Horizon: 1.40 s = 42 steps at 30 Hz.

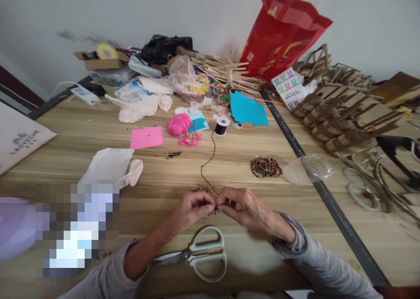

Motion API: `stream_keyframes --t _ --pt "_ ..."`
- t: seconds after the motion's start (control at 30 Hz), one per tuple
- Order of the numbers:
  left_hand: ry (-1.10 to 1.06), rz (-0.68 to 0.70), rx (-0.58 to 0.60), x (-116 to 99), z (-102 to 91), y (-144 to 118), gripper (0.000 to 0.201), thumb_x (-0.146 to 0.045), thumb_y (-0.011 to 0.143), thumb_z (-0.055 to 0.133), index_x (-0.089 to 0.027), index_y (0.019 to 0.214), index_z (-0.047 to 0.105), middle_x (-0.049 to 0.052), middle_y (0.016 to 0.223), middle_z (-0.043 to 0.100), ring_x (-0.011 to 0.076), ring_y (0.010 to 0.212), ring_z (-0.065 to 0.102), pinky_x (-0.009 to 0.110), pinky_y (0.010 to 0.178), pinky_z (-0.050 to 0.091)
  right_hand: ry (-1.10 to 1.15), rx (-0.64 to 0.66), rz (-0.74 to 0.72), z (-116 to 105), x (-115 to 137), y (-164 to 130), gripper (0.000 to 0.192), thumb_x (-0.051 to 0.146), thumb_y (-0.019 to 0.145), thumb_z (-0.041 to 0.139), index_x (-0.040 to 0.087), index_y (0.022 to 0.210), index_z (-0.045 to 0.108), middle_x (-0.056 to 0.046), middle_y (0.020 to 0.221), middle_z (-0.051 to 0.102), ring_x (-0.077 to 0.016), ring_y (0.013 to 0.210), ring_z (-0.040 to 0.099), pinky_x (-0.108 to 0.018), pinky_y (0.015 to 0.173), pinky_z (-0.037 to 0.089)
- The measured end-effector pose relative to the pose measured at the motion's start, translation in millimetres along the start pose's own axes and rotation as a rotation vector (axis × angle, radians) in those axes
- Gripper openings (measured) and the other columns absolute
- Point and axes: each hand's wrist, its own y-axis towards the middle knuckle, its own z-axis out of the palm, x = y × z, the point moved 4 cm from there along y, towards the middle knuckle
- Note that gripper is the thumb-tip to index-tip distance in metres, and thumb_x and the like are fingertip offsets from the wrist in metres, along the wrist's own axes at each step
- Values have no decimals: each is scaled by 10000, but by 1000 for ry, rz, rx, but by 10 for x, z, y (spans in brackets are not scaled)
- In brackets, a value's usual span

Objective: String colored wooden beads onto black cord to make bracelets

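Observation:
My left hand and my right hand meet fingertip to fingertip above the table, both pinched closed on a thin black cord. From there the cord runs back to a white spool wound with black. A small dark knot or bead shows between the fingertips, too small to make out. Just behind my hands lies a little heap of brownish beads. Scissors with pale handles rest in front of my hands, blades pointing left. Farther right is a coiled pile of multicoloured bead strands.
Pink yarn, a pink paper, blue sheets and short black pieces lie beyond my hands. Woven baskets crowd the right side. A red bag stands at the back. Clear tubing lies right; a blurred-out object left.

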Motion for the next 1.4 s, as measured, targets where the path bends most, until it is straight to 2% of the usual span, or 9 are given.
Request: stream_keyframes --t 0.3,0.5,0.73,1.03,1.4 --pt "26 -41 22 110 5 16 176 -293 744 666 -130 712 605 3 663 565 122 642 495 239 607 377 26 -11 -20 -14 81 18 68 170 904 545 155 899 611 -12 796 635 -90 661 543 -184 593 411" --pt "-100 -61 39 100 22 -6 144 -258 740 687 -135 731 612 11 717 603 128 701 542 242 669 417 38 -6 -27 -36 97 38 83 181 909 548 156 933 624 -30 838 649 -108 729 591 -199 637 454" --pt "-191 -69 52 116 40 -13 123 -243 743 679 -138 746 616 1 701 569 134 703 546 247 675 423 29 9 -91 -41 137 51 104 142 911 544 165 974 623 -39 899 657 -120 812 613 -228 728 482" --pt "-141 -62 12 115 36 8 54 -180 675 612 -151 665 567 -18 637 510 124 649 454 241 632 362 -218 28 -151 16 131 18 117 142 948 459 159 904 566 -23 785 582 -115 684 534 -213 635 413" --pt "-189 -42 41 170 55 17 153 -239 675 646 -150 645 526 3 683 508 134 679 465 255 659 379 -381 -1 -265 113 163 -46 137 107 951 388 167 906 503 -37 778 538 -150 721 506 -240 638 388"
